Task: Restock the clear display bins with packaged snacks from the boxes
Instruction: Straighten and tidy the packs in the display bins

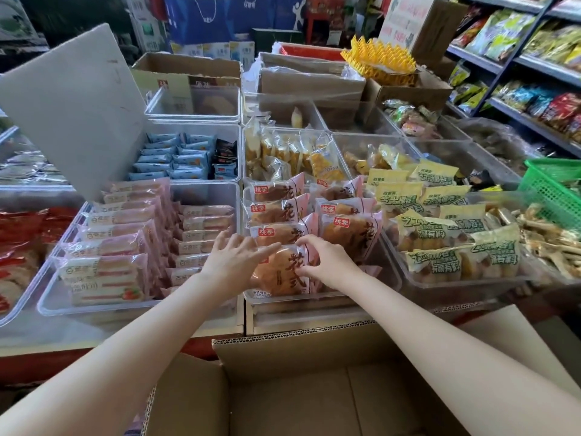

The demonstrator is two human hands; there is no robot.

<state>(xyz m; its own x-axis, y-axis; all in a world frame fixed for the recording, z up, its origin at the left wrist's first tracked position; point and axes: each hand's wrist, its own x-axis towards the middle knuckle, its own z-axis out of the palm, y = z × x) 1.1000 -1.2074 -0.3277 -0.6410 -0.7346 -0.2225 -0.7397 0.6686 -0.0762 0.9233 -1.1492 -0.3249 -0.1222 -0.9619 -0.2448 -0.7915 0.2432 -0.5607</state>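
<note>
Seen from the head camera, both bare arms reach out over an open brown cardboard box [298, 388] toward a tabletop [63, 335] full of clear plastic bins. The left hand [234, 262] lies on the near bread bun in a clear and pink wrapper [279, 273], with its fingers [267, 251] spread and nearly straight, pressing the top of the pack. The right hand [327, 262] is on the same pack from the other side, its fingers [306, 243] bent over the pack's top right edge and its thumb low on the wrapper, so it seems to pinch it. This pack sits at the front of the middle clear bin [314, 298], in front of more buns of the same kind [276, 212] lined up behind it. Just to the left is a clear bin of pink sandwich cake packs [107, 247]. To the right is a clear bin of yellow and green bread packs [440, 228]. Farther back are small blue snack packs [169, 158]. A green plastic basket [553, 190] stands at the far right, near shelves of snack bags [534, 42]. A grey flat board [72, 105] leans up at the left.
</note>
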